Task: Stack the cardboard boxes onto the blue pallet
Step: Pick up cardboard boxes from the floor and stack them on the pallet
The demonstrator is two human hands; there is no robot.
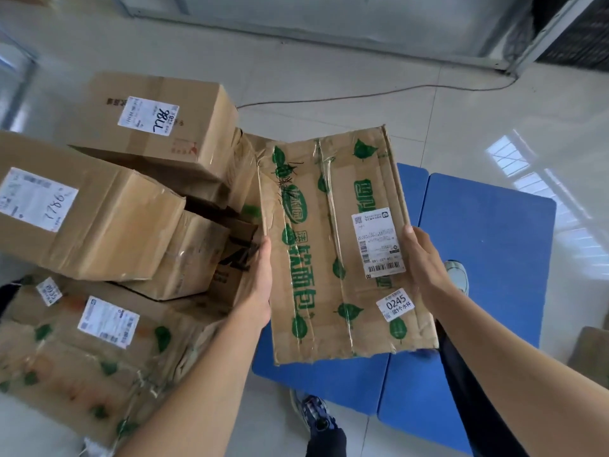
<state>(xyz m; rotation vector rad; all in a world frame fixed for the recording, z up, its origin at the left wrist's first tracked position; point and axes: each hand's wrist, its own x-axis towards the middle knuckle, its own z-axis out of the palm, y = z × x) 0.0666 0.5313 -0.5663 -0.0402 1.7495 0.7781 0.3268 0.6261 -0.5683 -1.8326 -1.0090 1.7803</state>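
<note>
Right now left hand and right hand clamp the box by its sides, thumbs on top, fingers hidden beneath, over the blue pallet. Risk: the crumpled cardboard buckles and slips, or it lands crooked over the pallet edge.

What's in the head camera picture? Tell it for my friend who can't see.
A person's left hand and right hand hold a leaf-printed cardboard box by its sides over the blue pallet. To the left, more cardboard boxes with white labels lie piled on the tiled floor.
</note>
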